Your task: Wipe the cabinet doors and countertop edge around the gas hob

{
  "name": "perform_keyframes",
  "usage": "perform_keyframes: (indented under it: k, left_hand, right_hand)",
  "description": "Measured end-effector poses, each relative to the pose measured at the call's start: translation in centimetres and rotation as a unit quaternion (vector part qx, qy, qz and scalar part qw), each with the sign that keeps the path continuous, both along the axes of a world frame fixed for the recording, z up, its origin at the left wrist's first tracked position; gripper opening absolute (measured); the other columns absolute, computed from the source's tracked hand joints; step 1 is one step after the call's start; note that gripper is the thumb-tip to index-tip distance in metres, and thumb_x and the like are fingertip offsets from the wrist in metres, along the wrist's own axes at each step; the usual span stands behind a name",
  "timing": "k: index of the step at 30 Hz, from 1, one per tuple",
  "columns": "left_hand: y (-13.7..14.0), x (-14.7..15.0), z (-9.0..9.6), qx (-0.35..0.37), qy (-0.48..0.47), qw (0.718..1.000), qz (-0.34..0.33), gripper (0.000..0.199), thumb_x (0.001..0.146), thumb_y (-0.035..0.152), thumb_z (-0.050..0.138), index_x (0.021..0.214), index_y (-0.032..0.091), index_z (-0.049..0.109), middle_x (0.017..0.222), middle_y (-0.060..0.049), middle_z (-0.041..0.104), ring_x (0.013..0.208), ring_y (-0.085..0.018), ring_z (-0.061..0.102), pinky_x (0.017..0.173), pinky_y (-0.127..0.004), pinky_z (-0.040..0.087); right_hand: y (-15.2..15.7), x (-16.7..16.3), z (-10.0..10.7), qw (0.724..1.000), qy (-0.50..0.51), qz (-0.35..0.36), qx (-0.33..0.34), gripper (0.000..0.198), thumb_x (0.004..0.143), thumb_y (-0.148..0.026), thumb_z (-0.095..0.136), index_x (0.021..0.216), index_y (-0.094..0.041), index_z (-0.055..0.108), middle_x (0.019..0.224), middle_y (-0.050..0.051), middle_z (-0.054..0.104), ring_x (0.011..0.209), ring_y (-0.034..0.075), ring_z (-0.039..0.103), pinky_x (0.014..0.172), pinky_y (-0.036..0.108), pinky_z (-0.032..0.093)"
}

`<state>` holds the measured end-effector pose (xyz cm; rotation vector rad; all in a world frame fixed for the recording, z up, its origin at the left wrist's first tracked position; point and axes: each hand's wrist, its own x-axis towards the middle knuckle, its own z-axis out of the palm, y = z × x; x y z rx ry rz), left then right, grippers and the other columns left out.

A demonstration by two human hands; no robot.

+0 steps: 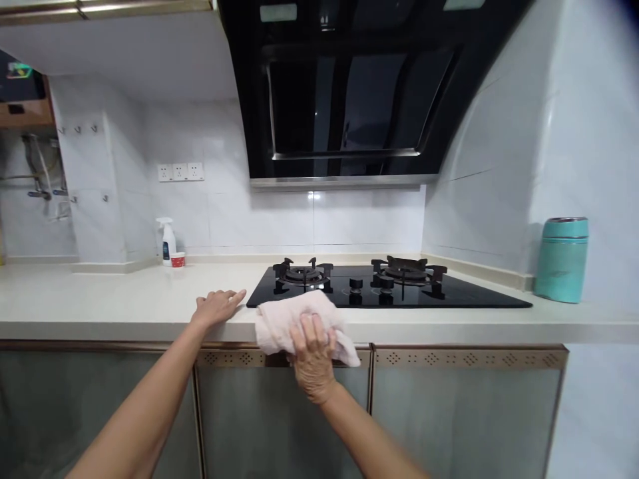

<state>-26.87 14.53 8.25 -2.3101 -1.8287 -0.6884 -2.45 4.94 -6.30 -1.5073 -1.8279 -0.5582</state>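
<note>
The counter [100, 293] seems best rubbed with the cloth [282, 319] kept flat and pushed evenly along the front edge, near the front left corner of the stove [349, 271]. The cloth is pale pink, folded and bunched, and hangs over that edge. The right hand [312, 359] grips it. The left hand [217, 308] holds nothing and rests on the counter, just left of the stove.

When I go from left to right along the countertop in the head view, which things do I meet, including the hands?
White spray bottle, left hand, pale pink cloth with the right hand on it, right burner, teal container.
</note>
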Motion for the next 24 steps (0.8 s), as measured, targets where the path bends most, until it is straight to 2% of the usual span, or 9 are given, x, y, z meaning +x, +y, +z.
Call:
perform_keyframes:
  k: [4,8,11,13,14,16,18,20,24]
  left_hand:
    - [-0.5,-0.4,0.3,0.044,-0.054,0.997,-0.02,0.057,0.092,0.061,0.029,0.121,0.028,0.065,0.131,-0.008,0.064,0.126,-0.031,0.052,0.106,-0.051,0.037]
    - [-2.1,-0.4,0.8,0.112,-0.103,0.988,-0.026,0.061,0.096,0.048,0.017,0.128,0.017,0.059,0.134,-0.009,0.06,0.126,-0.023,0.052,0.105,-0.036,0.041]
    - [-4.5,0.8,0.5,0.164,-0.095,0.978,-0.09,0.055,0.096,0.049,0.024,0.124,0.018,0.06,0.13,-0.009,0.061,0.125,-0.022,0.051,0.107,-0.035,0.04]
    - [-6.3,2.2,-0.2,0.165,-0.031,0.971,-0.169,0.05,0.094,0.054,0.034,0.121,0.023,0.062,0.13,-0.008,0.061,0.124,-0.023,0.051,0.108,-0.039,0.039]
    - [-7.1,3.0,-0.5,0.154,0.014,0.967,-0.204,0.049,0.093,0.057,0.038,0.124,0.026,0.061,0.134,-0.008,0.059,0.126,-0.025,0.05,0.108,-0.042,0.038]
    - [-8.2,4.7,-1.2,0.129,0.096,0.959,-0.235,0.055,0.09,0.064,0.043,0.132,0.031,0.055,0.143,-0.008,0.051,0.132,-0.028,0.044,0.106,-0.048,0.037]
    - [-8.7,6.5,-1.6,0.115,0.13,0.96,-0.22,0.06,0.089,0.069,0.042,0.137,0.035,0.049,0.149,-0.009,0.045,0.136,-0.031,0.041,0.105,-0.052,0.037]
    - [-8.9,8.3,-1.7,0.109,0.131,0.967,-0.191,0.062,0.088,0.072,0.038,0.136,0.036,0.05,0.149,-0.01,0.044,0.136,-0.032,0.041,0.103,-0.055,0.037]
    - [-8.8,12.5,-1.6,0.119,0.134,0.957,-0.228,0.068,0.084,0.079,0.035,0.134,0.036,0.053,0.146,-0.011,0.046,0.133,-0.034,0.042,0.103,-0.059,0.036]
  right_hand:
    - [-0.4,-4.0,4.4,0.991,-0.088,0.103,-0.015,0.052,0.098,-0.029,0.032,0.15,-0.03,0.032,0.161,0.01,0.024,0.149,0.032,0.016,0.115,0.063,0.009]
    - [-1.4,-4.9,10.1,0.973,-0.121,0.191,-0.048,0.056,0.092,-0.044,0.052,0.142,-0.022,0.043,0.151,0.016,0.039,0.139,0.033,0.034,0.114,0.06,0.02]
    - [-1.8,-3.0,13.4,0.944,-0.052,0.305,-0.112,0.05,0.092,-0.051,0.051,0.133,-0.023,0.053,0.136,0.011,0.055,0.126,0.024,0.049,0.109,0.047,0.035]
    - [-2.0,-0.3,14.8,0.93,0.052,0.344,-0.119,0.043,0.097,-0.048,0.042,0.127,-0.022,0.057,0.128,0.008,0.06,0.116,0.017,0.055,0.099,0.035,0.044]
    - [-1.9,1.4,15.3,0.932,0.102,0.332,-0.105,0.041,0.098,-0.046,0.038,0.123,-0.022,0.059,0.125,0.007,0.06,0.112,0.015,0.057,0.095,0.031,0.046]
    - [-1.7,5.4,15.6,0.955,0.148,0.249,-0.068,0.041,0.1,-0.044,0.034,0.116,-0.021,0.063,0.122,0.007,0.061,0.109,0.014,0.057,0.093,0.03,0.046]
    - [-1.1,9.5,15.2,0.981,0.112,0.147,-0.056,0.042,0.1,-0.044,0.032,0.113,-0.021,0.064,0.122,0.007,0.062,0.112,0.017,0.056,0.097,0.035,0.043]
    - [-0.3,12.8,14.4,0.992,0.067,0.08,-0.074,0.044,0.099,-0.043,0.032,0.112,-0.018,0.066,0.125,0.011,0.061,0.119,0.022,0.053,0.103,0.042,0.039]
    - [1.5,15.8,12.7,0.988,0.009,0.082,-0.128,0.044,0.093,-0.047,0.043,0.119,-0.02,0.066,0.139,0.013,0.054,0.135,0.028,0.041,0.111,0.049,0.03]
